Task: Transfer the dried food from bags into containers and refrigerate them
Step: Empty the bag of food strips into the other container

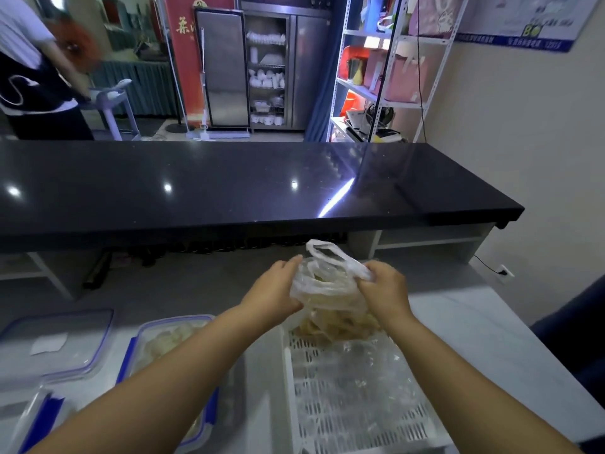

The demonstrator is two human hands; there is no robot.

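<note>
Our left grip clasps the left side of the bag, fingers over the top and thumb below. Our right grip pinches the bunched handle on the bag's right side, fingers curled. The thin clear bag holds pale dried food and sits at the far end of a white slotted tray, which rests on the counter. Just left of the tray stands a blue-clipped container with pale food in it, partly hidden by our left forearm. A lid lies further left.
</note>
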